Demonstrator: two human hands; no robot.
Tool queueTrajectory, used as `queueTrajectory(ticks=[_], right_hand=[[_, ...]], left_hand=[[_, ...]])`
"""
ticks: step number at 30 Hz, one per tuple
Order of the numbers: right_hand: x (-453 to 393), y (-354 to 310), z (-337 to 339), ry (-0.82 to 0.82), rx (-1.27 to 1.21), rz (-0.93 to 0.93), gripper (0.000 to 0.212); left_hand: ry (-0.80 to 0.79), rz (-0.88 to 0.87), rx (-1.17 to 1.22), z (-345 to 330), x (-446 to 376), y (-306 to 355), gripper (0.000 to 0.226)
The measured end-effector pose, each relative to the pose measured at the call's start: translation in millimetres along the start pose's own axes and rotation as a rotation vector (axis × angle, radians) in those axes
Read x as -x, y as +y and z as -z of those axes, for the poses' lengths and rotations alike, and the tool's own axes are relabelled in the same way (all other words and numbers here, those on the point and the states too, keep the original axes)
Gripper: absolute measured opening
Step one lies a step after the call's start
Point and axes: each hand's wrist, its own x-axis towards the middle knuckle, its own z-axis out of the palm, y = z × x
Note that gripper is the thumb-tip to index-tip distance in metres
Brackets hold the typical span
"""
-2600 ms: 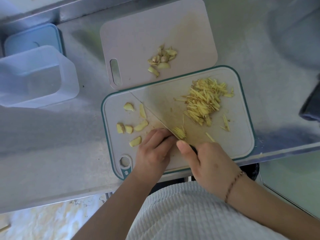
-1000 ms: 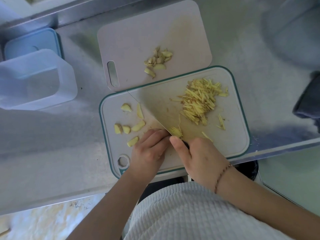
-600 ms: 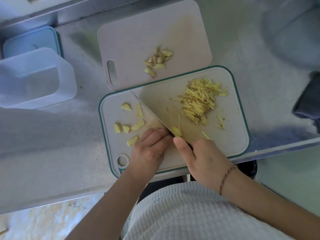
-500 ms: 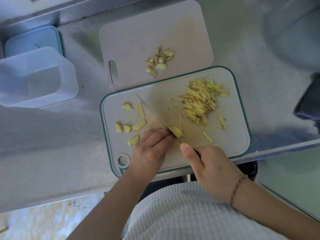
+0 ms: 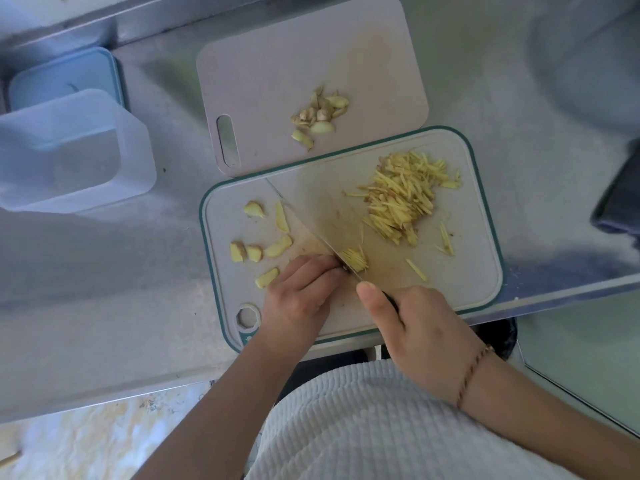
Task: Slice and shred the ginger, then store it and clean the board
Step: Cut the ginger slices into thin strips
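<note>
Your right hand (image 5: pixel 420 327) grips the knife (image 5: pixel 311 233); your left hand (image 5: pixel 299 294) curls onto ginger (image 5: pixel 353 260). The clear tub (image 5: pixel 69 150) holds nothing.

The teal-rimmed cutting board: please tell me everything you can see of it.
The teal-rimmed cutting board is a pale grey plastic-looking rectangle with rounded corners and a hanging hole at its near left corner. It lies flat on the steel counter, stained yellow, carrying ginger shreds, ginger slices and the knife.
</note>
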Motion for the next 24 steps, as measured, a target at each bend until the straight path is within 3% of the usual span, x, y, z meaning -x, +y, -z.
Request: queueTrajectory(ticks=[8, 24], right_hand=[[-19, -9, -9, 0.029, 0.051, 0.01, 0.066], [-20, -10, -6, 0.024, 0.0, 0.011, 0.064]], left_hand=[[0.032, -0.003, 0.01, 0, -1, 0, 0.029], [0.033, 0.031, 0.028, 0, 0, 0, 0.031]])
